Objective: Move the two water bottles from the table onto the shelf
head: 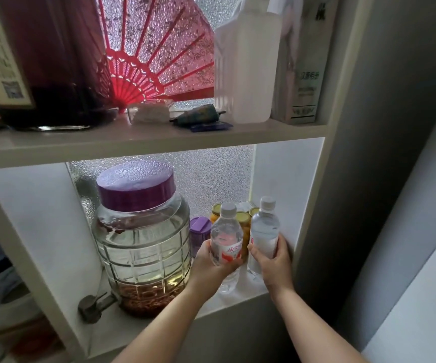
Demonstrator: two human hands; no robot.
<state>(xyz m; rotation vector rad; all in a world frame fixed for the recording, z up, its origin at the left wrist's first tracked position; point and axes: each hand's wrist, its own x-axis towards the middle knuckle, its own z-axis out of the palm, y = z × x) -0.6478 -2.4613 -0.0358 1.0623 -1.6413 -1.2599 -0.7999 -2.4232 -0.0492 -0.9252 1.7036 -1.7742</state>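
Two clear water bottles with white caps stand upright inside the lower shelf compartment (pixel 240 299), at its right side. The left bottle (pixel 226 234) carries a red and white label, and my left hand (pixel 209 265) is wrapped around its lower half. The right bottle (pixel 264 231) is plain and stands close to the compartment's right wall, with my right hand (pixel 274 263) gripping its middle. Both bottle bases appear to rest on the shelf floor, though my hands partly hide them.
A large glass jar with a purple lid (pixel 140 239) and a metal tap (pixel 91 306) fills the compartment's left. Small yellow-lidded jars (pixel 243 217) and a purple-lidded container (pixel 199 229) stand behind the bottles. Above, a red fan (pixel 154 61), a white jug (pixel 245 72), a dark jar (pixel 51 61).
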